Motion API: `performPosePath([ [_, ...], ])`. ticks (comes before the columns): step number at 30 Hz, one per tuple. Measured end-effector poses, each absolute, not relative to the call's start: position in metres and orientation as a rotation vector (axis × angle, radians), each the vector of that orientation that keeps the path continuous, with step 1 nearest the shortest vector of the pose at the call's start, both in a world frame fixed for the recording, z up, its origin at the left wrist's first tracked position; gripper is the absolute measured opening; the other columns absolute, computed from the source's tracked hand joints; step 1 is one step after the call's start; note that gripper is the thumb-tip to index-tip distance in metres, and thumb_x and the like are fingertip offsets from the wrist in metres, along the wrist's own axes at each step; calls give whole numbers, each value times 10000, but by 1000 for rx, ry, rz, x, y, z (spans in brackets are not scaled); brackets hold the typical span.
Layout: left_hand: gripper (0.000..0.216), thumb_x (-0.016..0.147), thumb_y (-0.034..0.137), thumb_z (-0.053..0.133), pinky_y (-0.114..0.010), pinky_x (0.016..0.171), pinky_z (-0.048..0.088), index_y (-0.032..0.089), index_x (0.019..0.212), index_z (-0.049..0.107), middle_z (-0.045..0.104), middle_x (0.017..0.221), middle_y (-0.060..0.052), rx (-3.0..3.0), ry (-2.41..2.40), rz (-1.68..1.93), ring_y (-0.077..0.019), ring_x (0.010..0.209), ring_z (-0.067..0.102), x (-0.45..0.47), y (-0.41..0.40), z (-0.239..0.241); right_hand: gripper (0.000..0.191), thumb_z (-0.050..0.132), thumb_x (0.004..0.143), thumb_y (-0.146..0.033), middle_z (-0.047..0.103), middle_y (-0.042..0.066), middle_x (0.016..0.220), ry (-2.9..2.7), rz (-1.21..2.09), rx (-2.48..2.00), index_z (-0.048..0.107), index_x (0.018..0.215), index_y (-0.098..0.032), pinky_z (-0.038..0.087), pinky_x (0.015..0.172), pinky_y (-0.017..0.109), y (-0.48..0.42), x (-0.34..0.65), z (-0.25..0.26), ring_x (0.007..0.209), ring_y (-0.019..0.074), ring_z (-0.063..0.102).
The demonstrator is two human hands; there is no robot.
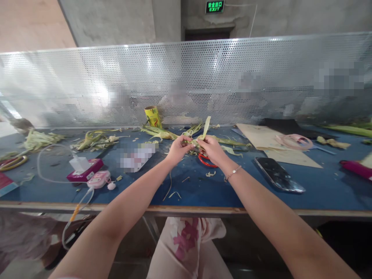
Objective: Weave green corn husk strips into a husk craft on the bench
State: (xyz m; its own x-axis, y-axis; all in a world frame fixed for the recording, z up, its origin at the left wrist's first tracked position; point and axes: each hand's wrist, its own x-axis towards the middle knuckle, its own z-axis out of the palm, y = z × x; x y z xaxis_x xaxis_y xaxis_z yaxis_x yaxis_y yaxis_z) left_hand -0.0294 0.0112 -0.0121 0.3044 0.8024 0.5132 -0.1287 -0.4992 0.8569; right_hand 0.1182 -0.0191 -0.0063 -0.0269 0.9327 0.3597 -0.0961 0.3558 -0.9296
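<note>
Both my hands meet above the middle of the blue table [319, 186]. My left hand [178, 148] and my right hand [211, 149] are closed on a folded pale green leaf strip [203, 133], whose free end sticks up between them. A thin bracelet [232, 173] circles my right wrist. Red scissors [207, 161] lie on the table just under my right hand. More green leaves [158, 133] lie right behind my hands.
A dark phone [279, 174] lies to the right, near cardboard sheets [270, 144] and a pink tape ring [293, 141]. Left are a pink box with a white charger [84, 169], a pink device [99, 179] and leaf scraps [95, 140]. A yellow tube [153, 116] stands by the perforated metal screen [186, 77].
</note>
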Motion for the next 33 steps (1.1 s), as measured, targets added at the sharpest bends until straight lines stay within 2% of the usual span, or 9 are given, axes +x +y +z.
performPosePath([
  [8,361,596,353,779,-309,746,520,163,827,576,625,724,19,1591,602,1325,-103,685,609,-29,9,-11,299,723,582,-376,521,-32,611,-1244,1185,-757,510,691,-196,399,536,251,-27,122,0,542,92,477],
  [13,315,607,337,769,-328,773,526,164,842,650,648,770,-1,1618,597,1334,-111,713,612,-30,10,-10,272,724,588,-324,520,-34,605,-1298,1287,-732,511,691,-188,408,542,256,-24,129,-2,552,98,498],
  [21,232,727,320,668,-307,791,510,195,913,726,649,918,-40,1784,597,1333,-128,837,602,-34,11,-10,233,710,629,-278,516,-49,589,-1396,1320,-681,498,656,-185,384,556,245,-25,130,-4,540,77,481],
  [25,207,691,287,698,-260,694,497,176,866,699,655,768,-17,1693,743,1457,-107,718,584,-29,5,-6,248,710,651,-298,506,-59,583,-1394,1264,-670,489,675,-189,366,552,241,-23,128,-7,544,80,488],
  [28,173,675,294,707,-236,604,474,160,749,627,604,634,17,1555,775,1506,-81,583,542,-26,0,-2,251,716,650,-297,503,-61,593,-1390,1243,-656,492,681,-187,366,560,241,-22,128,-7,551,79,490],
  [33,160,654,270,715,-254,641,474,144,653,617,590,613,17,1548,713,1454,-83,586,539,-25,-6,0,239,714,650,-285,497,-61,584,-1402,1204,-670,498,681,-190,338,530,239,-21,129,-7,534,78,475],
])
